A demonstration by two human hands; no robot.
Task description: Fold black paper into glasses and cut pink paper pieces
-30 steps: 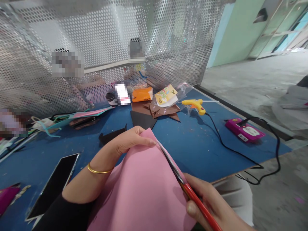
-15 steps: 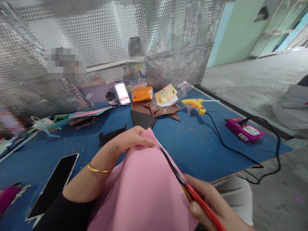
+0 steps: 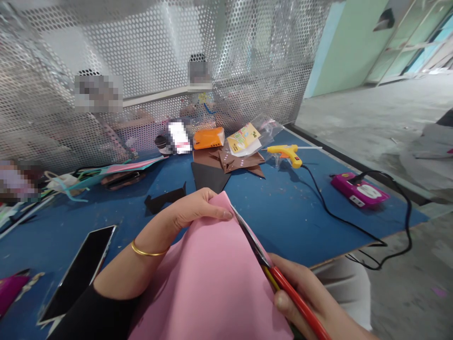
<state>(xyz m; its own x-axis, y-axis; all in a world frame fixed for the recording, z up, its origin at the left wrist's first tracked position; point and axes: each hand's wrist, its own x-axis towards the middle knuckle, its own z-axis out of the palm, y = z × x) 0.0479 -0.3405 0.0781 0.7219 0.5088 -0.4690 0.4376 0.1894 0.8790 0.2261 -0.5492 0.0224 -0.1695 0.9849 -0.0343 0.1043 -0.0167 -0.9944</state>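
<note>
A large pink sheet [image 3: 212,269] hangs over the front edge area, bent and curved toward me. My left hand [image 3: 198,208] pinches its far tip, thumb on top, with a gold bangle on the wrist. In my right hand [image 3: 300,293] are scissors [image 3: 295,297] with red and yellow handles. Their blades lie along the sheet's right edge, nearly closed, and the points reach close to my left thumb. A narrow pink strip shows to the right of the blades.
On the blue table [image 3: 293,222] lie a yellow glue gun [image 3: 288,153], a purple power strip [image 3: 361,191] with black cables, brown paper shapes [image 3: 240,160], an orange packet [image 3: 208,138] and a phone [image 3: 79,271]. Behind stands a perforated metal screen [image 3: 148,52].
My left hand and the sheet's tip have shifted slightly right and down. The scissors have moved slightly left, and their blades look a little more closed.
</note>
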